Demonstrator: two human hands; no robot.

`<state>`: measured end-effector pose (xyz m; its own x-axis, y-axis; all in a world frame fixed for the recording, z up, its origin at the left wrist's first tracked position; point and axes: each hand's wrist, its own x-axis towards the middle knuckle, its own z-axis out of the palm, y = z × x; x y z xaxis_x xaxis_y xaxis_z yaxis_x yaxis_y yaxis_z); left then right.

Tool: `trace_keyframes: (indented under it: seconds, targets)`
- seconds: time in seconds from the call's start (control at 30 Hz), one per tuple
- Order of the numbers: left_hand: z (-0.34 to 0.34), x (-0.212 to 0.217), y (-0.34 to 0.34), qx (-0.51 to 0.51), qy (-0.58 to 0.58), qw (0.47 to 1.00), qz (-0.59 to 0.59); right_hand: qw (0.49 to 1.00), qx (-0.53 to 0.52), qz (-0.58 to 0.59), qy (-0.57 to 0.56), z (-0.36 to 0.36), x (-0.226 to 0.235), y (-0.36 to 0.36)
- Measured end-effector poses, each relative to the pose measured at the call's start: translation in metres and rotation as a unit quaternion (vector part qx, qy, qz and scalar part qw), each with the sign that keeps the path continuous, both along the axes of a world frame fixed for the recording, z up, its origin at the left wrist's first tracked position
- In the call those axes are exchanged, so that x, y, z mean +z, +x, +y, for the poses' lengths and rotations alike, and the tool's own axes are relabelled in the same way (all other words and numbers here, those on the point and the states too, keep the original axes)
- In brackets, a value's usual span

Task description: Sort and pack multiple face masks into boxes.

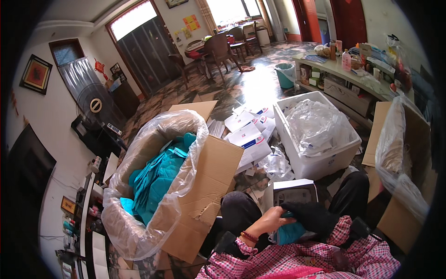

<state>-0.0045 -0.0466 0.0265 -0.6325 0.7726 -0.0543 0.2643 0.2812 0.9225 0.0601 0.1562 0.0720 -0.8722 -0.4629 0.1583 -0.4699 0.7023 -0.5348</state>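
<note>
A folded teal cloth piece (pixel 287 234) is held low over my lap. My left hand (pixel 268 222), bare and with a beaded bracelet at the wrist, is closed on its upper edge. My right hand (pixel 312 215), in a black glove, grips the same piece from the other side; its fingertips are partly hidden. Just beyond both hands, between my knees, stands a small white box (pixel 293 189) with a printed sheet or pack showing in it. To the left, a large carton (pixel 204 195) lined with clear plastic (pixel 125 232) holds a heap of similar teal pieces (pixel 160 172).
A white foam box (pixel 306 163) full of clear plastic bags (pixel 316 123) stands ahead. Flat white printed cartons (pixel 248 142) and small packets (pixel 277 163) litter the floor beside it. Another plastic-lined carton (pixel 376 135) is at right. Farther off are a bucket (pixel 285 76), low bench and fan.
</note>
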Motion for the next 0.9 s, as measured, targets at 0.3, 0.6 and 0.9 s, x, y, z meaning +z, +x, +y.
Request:
trace_keyframes:
  seconds: [0.3,0.6,0.9]
  targets:
    - [-0.017,-0.001,-0.008,0.004,-0.052,0.999,0.009,0.999,-0.025,0.019,0.015,0.005,-0.018,-0.006]
    - [-0.005,0.009,-0.001,0.023,-0.125,0.99,0.052,0.986,-0.099,0.072,0.112,-0.008,-0.013,0.001]
    - [0.02,-0.01,0.017,0.133,-0.16,0.958,0.199,0.983,-0.121,0.126,0.053,-0.008,-0.036,-0.013]
